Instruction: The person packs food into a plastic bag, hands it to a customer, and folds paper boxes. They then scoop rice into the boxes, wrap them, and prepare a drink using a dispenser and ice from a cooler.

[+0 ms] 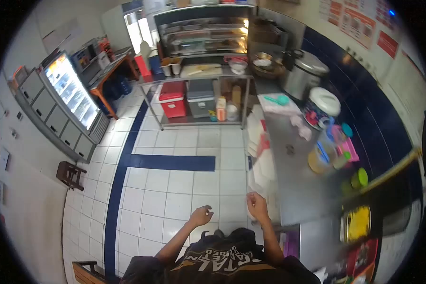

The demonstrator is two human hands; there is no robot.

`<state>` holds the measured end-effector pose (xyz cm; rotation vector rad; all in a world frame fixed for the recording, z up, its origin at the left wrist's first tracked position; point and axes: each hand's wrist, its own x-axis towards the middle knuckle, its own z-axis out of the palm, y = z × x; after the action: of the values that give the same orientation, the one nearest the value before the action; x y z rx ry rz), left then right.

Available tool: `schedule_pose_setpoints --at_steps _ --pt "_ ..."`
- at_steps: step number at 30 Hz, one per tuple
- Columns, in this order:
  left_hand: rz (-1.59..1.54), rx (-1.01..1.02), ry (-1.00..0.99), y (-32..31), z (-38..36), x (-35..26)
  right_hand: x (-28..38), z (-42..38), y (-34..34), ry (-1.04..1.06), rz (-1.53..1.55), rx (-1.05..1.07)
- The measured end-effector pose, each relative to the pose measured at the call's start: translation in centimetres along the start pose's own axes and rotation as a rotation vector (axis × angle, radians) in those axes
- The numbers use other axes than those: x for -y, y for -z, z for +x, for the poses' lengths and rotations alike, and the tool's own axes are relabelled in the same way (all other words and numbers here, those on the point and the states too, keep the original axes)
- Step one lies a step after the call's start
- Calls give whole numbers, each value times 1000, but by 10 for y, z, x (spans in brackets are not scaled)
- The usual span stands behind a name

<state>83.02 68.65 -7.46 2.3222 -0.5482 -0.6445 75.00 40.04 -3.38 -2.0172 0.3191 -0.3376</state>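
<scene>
My left hand [201, 216] is held out in front of my dark shirt, above the white tiled floor. Its fingers are loosely bent, with a gap between thumb and fingertips, and I see nothing in it. My right hand [257, 207] is raised beside the front edge of the steel counter [288, 187]. The fingers of that hand are curled in, and no object shows in them. Neither hand touches anything that I can make out. White sheets or cloths [263, 170] hang along the counter edge just ahead of my right hand.
On the counter stand a jug of brownish liquid [321, 156], a white-lidded container [323, 102], a large steel pot [305, 73] and a green scoop [281, 100]. A steel table [201, 81] holds a red cooler [173, 102] and a grey cooler [201, 102]. A wooden stool [71, 175] stands left.
</scene>
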Motion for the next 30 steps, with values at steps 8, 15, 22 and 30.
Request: schedule_pose_setpoints --at_steps 8,15,22,30 --pt "-96 -420 -61 193 267 31 -53 309 -71 165 -32 139" --pt "-285 -802 81 391 425 93 50 603 -159 379 -42 206" --pt "-118 -1196 -64 660 571 159 207 833 -313 689 -30 328" --pt "27 -1433 -203 995 803 211 391 1054 -518 789 50 288"
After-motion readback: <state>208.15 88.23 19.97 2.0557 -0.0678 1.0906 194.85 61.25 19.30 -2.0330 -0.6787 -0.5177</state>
